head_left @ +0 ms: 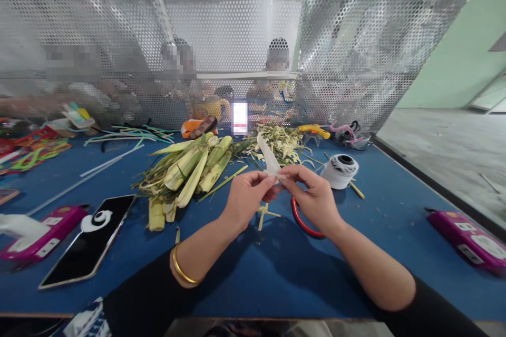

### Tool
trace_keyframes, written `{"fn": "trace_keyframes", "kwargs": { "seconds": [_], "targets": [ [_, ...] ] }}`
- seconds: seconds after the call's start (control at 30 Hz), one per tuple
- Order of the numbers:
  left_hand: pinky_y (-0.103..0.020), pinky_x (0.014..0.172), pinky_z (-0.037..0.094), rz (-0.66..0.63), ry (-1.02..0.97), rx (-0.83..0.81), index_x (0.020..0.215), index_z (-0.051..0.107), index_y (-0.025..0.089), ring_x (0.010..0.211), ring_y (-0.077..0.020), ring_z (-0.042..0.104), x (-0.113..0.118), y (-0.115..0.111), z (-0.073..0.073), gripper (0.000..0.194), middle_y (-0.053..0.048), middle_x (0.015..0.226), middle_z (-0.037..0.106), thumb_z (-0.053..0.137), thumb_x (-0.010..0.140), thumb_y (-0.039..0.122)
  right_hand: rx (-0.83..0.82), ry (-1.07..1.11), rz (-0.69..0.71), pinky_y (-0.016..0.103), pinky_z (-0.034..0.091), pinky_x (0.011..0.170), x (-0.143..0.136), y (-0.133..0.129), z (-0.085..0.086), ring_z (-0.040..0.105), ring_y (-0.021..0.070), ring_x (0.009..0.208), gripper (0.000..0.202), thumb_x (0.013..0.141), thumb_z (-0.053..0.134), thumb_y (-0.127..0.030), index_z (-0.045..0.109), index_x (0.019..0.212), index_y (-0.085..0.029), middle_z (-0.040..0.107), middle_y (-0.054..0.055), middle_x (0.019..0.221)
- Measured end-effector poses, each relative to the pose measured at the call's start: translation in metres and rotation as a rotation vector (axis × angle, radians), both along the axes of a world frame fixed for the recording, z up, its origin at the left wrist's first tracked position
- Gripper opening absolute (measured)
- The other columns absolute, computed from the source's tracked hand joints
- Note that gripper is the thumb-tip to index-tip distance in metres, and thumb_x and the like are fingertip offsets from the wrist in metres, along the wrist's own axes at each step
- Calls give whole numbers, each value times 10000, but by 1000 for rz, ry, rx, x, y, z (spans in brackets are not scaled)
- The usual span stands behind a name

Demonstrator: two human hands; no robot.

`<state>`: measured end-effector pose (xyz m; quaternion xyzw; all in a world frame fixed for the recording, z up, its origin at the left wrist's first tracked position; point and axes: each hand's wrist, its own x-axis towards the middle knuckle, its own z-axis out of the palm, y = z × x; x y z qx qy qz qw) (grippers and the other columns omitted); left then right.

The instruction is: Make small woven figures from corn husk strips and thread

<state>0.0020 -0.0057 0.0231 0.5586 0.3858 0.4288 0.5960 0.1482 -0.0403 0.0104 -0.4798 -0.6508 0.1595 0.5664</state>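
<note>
My left hand (250,192) and my right hand (310,189) meet above the middle of the blue table. Their thumbs and fingers pinch the lower end of a thin, whitish corn husk piece (268,155), whose pointed tip stands up and leans left. The fingertips hide the pinched end. Below them on the table lies a small cross of green strips (262,214). A red scissors handle (303,224) shows under my right hand, the rest of it covered. To the left lies a bundle of corn husks (187,171); to the right stands a spool of white thread (340,171).
Husk scraps (279,143) lie behind my hands, near a yellow glue gun (315,130). A lit phone (239,117) stands at a perforated metal screen (245,21), with people beyond. A dark phone (90,242) and magenta boxes (59,229) lie on the left, another magenta box (468,237) right.
</note>
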Motion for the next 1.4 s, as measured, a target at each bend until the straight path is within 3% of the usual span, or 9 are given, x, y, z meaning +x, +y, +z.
{"fn": "trace_keyframes", "kwargs": {
  "seconds": [0.3, 0.8, 1.07, 1.23, 1.4],
  "targets": [
    [-213, 505, 450, -65, -97, -129, 627, 609, 160, 483, -91, 554, -2, 4, 0, 200, -5, 592, 637, 709, 667, 328, 88, -120, 13, 310, 483, 716, 4, 2, -2, 607, 175, 758, 99, 868, 587, -252, 679, 831, -248, 673, 15, 802],
    [-225, 541, 485, -1, 28, 49, 704, 662, 149, 533, -116, 604, 2, -3, 3, 107, -32, 656, 699, 666, 717, 256, -5, -93, -77, 285, 478, 654, 1, 2, -4, 602, 162, 676, 70, 843, 559, -226, 610, 797, -210, 660, 14, 726],
    [-208, 490, 442, -47, -17, -31, 674, 638, 151, 515, -107, 583, 0, 1, 2, 161, -22, 625, 674, 650, 725, 303, 108, -165, 31, 303, 490, 768, 6, 1, -1, 627, 171, 849, 164, 895, 528, -180, 647, 998, -226, 688, 45, 934],
    [-203, 467, 425, -72, -66, -100, 662, 631, 148, 494, -99, 564, -2, 4, 1, 205, -22, 606, 656, 688, 692, 342, 152, -184, 29, 286, 482, 720, 5, 1, 2, 609, 161, 783, 108, 890, 553, -173, 643, 880, -233, 663, 19, 833],
    [-202, 482, 430, -33, -40, -56, 703, 640, 151, 541, -109, 588, -1, 2, 0, 184, -25, 649, 676, 699, 684, 324, 125, -191, 40, 289, 466, 717, 4, 2, 2, 590, 160, 764, 127, 891, 541, -171, 618, 804, -222, 636, 17, 788]
  ]
}}
